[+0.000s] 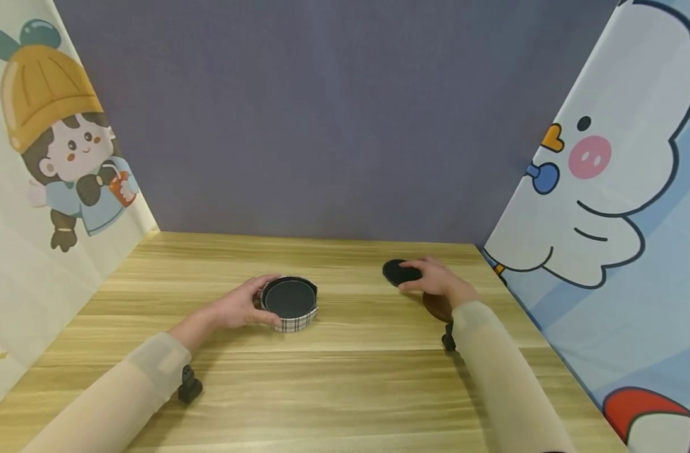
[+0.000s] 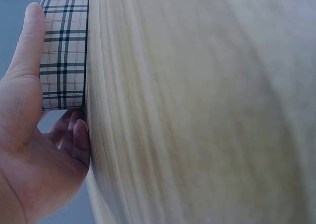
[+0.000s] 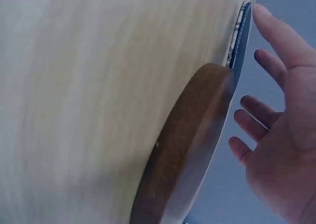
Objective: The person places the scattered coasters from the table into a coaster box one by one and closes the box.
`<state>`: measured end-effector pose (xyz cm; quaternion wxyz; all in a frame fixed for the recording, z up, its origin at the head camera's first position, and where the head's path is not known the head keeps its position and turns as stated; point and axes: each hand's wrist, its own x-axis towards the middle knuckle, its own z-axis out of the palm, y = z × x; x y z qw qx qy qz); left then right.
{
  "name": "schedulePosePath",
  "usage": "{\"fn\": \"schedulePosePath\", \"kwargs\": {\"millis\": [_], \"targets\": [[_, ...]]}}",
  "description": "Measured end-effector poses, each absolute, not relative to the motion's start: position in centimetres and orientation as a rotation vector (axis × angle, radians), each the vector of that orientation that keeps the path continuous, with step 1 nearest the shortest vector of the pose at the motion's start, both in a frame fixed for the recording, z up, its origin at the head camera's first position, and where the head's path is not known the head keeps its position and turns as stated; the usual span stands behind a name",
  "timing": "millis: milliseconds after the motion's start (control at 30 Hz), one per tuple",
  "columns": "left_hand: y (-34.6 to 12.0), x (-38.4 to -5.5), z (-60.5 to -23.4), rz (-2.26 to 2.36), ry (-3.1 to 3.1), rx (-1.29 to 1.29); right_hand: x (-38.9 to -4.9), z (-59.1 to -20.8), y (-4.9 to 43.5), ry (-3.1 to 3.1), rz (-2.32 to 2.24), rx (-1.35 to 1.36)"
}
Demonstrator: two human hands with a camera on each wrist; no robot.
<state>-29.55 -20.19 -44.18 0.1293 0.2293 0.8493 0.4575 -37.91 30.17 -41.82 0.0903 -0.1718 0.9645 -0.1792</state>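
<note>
My left hand [image 1: 238, 308] grips a round coaster holder [image 1: 299, 323] with a plaid side wall, thumb along its near side and fingers round the back. A black disc [image 1: 290, 297] lies inside the rim. In the left wrist view the holder [image 2: 64, 51] shows its cream, black and red checks, low at the table. Farther right, my right hand [image 1: 435, 279] reaches over a thin black round coaster [image 1: 395, 272], fingertips spread at its edge. From the right wrist, the coaster [image 3: 241, 44] shows a patterned edge close to the thumb, the other fingers loosely bent.
A brown round disc [image 1: 437, 307] lies partly hidden under my right wrist; the right wrist view shows its thick rim [image 3: 177, 140]. A grey partition [image 1: 322, 126] stands behind the wood-grain table [image 1: 333, 390], with cartoon-printed panels on both sides.
</note>
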Motion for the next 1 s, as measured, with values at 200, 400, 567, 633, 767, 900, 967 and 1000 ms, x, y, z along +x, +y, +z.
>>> {"fn": "schedulePosePath", "kwargs": {"millis": [200, 400, 567, 633, 767, 900, 967, 1000], "targets": [[-20.2, -29.6, -44.2, 1.324, 2.477, 0.667, -38.6, -42.2, 29.5, 2.848, -0.467, -0.479], [-20.3, -29.6, -44.2, 1.324, 2.462, 0.672, -38.9, -42.3, 28.9, 2.837, -0.483, -0.420], [-20.3, -29.5, -44.1, 1.327, 2.461, 0.676, -38.9, -42.3, 28.5, 2.844, -0.493, -0.406], [-20.3, -29.5, -44.0, 1.331, 2.458, 0.673, -38.9, -42.3, 28.4, 2.849, -0.493, -0.407], [-20.2, -29.4, -43.9, 1.330, 2.451, 0.664, -38.8, -42.3, 28.1, 2.874, -0.487, -0.399], [-20.2, -29.6, -44.0, 1.337, 2.440, 0.662, -38.6, -42.2, 28.0, 2.902, -0.474, -0.408], [-20.2, -29.6, -44.1, 1.341, 2.438, 0.670, -38.3, -42.2, 27.9, 2.912, -0.477, -0.428], [-20.2, -29.6, -44.1, 1.343, 2.437, 0.676, -38.2, -42.1, 27.8, 2.915, -0.486, -0.439]]}}
